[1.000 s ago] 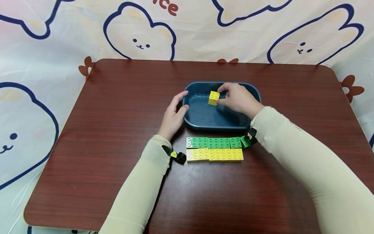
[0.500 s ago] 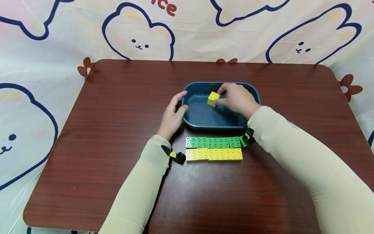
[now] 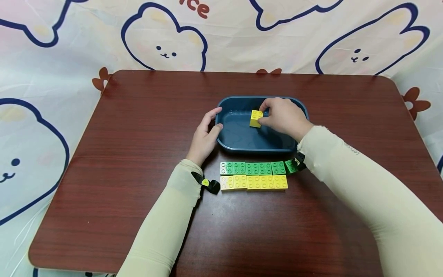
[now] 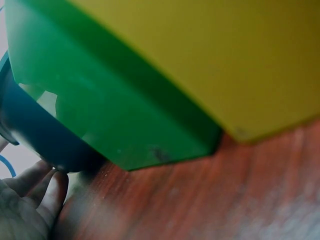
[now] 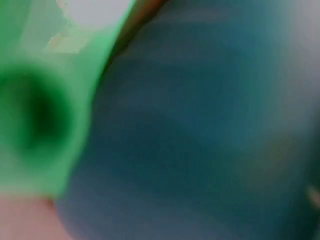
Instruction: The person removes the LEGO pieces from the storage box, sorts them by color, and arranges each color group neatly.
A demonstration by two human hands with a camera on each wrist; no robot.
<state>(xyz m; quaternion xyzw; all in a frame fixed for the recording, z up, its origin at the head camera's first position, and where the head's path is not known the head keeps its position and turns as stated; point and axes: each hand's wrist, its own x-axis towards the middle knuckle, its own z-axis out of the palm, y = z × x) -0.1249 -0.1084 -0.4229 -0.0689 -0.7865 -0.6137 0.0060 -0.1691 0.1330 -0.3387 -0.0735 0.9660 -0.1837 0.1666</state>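
Observation:
In the head view my right hand (image 3: pixel 285 117) is over the dark blue tray (image 3: pixel 242 144), pinching a yellow toy building brick (image 3: pixel 255 118) between thumb and forefinger. Whether that brick touches the tray floor cannot be told. My left hand (image 3: pixel 204 138) rests against the tray's left end, thumb and forefinger spread along the rim. The left wrist view shows fingers (image 4: pixel 37 192) touching the tray wall (image 4: pixel 45 130) from outside. In front of the tray lie a row of green bricks (image 3: pixel 252 168) and a row of yellow bricks (image 3: pixel 254 182), side by side.
One green brick (image 3: pixel 290 166) sits askew at the right end of its row, partly hidden by the black wrist camera (image 3: pixel 298 161). Another black camera (image 3: pixel 212 186) on the left wrist is close to the rows. All stand on a brown table (image 3: pixel 155 115).
The yellow brick in my right hand first tilted and shifted slightly left, then came back right and more upright, a little lower. My left hand and the brick rows stayed put.

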